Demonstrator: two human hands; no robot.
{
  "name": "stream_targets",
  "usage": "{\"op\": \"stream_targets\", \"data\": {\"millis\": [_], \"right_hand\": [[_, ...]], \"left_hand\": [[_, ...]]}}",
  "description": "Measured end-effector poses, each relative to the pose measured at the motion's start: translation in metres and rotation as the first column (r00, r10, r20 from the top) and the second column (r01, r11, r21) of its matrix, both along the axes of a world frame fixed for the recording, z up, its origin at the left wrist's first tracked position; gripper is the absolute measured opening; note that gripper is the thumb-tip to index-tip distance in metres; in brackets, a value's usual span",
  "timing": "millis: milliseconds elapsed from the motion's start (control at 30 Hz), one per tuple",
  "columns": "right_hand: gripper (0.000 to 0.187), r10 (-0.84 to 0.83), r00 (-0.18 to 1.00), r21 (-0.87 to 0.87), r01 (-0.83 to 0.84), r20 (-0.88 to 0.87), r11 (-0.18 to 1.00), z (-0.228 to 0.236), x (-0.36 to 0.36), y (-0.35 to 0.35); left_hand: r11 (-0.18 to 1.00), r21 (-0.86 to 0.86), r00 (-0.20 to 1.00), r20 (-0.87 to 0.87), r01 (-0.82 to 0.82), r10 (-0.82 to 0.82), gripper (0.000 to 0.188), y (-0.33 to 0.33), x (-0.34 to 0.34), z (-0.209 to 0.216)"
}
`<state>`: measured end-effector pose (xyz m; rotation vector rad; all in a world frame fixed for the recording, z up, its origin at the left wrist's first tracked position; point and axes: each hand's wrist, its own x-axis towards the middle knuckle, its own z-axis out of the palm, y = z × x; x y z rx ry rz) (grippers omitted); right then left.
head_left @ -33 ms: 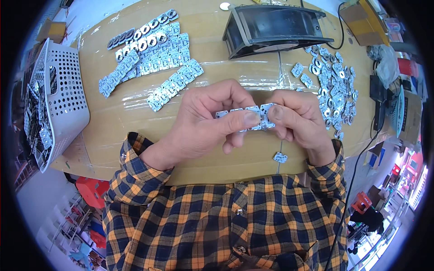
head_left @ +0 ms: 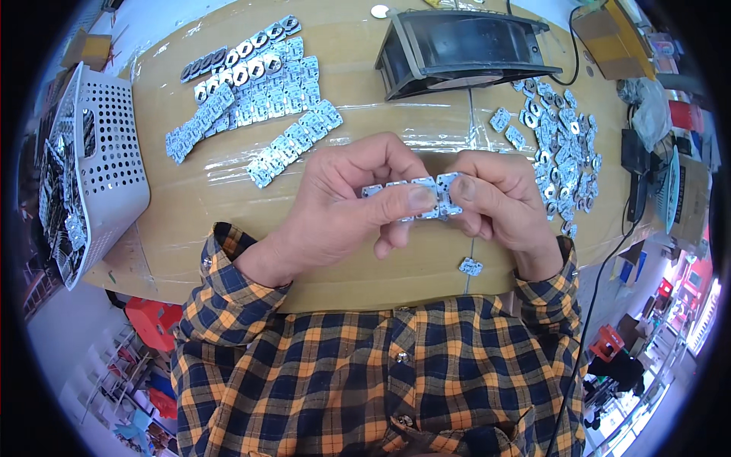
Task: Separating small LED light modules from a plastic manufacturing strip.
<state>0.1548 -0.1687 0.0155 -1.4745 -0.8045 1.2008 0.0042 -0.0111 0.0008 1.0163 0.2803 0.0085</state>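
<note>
Head view, pls: hands' status?

"Both closed. L hand [head_left: 343,198] grips a short strip of small boards [head_left: 423,183]; R hand [head_left: 502,194] pinches the piece [head_left: 448,206] at its R end. Can't tell if joined. All above the tabletop [head_left: 365,282]."

"Else?"

"Loose board [head_left: 470,266] nr R wrist, more strips [head_left: 295,143] upper L, loose pile [head_left: 565,145] upper R."

Wears navy-and-orange plaid cloth shirt [head_left: 327,365], small shiny round buttons [head_left: 403,357] down front; matching plaid sleeves [head_left: 225,316], loose cuffs [head_left: 227,257]; fingers [head_left: 396,205] bare.
</note>
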Motion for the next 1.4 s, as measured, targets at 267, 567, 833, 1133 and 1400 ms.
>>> {"op": "stream_targets", "data": {"millis": [267,567,833,1133,1400], "right_hand": [[0.028,-0.102,0.904,0.016,0.119,-0.414,0.993,-0.005,0.001,-0.002],[0.029,-0.138,0.975,0.071,0.127,0.175,0.989,-0.004,-0.007,0.003],[0.029,-0.122,0.973,0.034,0.118,0.196,0.992,-0.005,-0.008,0.003],[0.028,-0.162,0.977,0.013,0.162,0.135,0.987,-0.003,-0.009,0.003],[0.023,-0.034,0.929,-0.004,0.039,0.368,0.999,-0.003,0.002,0.003]], "left_hand": [[0.997,0.003,0.996,0.021,-0.081,0.081,0.015,-0.004,0.002,-0.003],[0.55,0.733,0.908,0.399,-0.4,0.129,0.016,-0.007,0.004,-0.011],[0.452,0.766,0.883,0.453,-0.457,0.127,0.019,-0.009,0.004,-0.015],[0.451,0.763,0.874,0.477,-0.463,0.09,0.021,-0.006,0.003,-0.011],[0.562,0.693,0.891,0.38,-0.451,0.247,0.019,0.0,0.002,-0.009]]}}
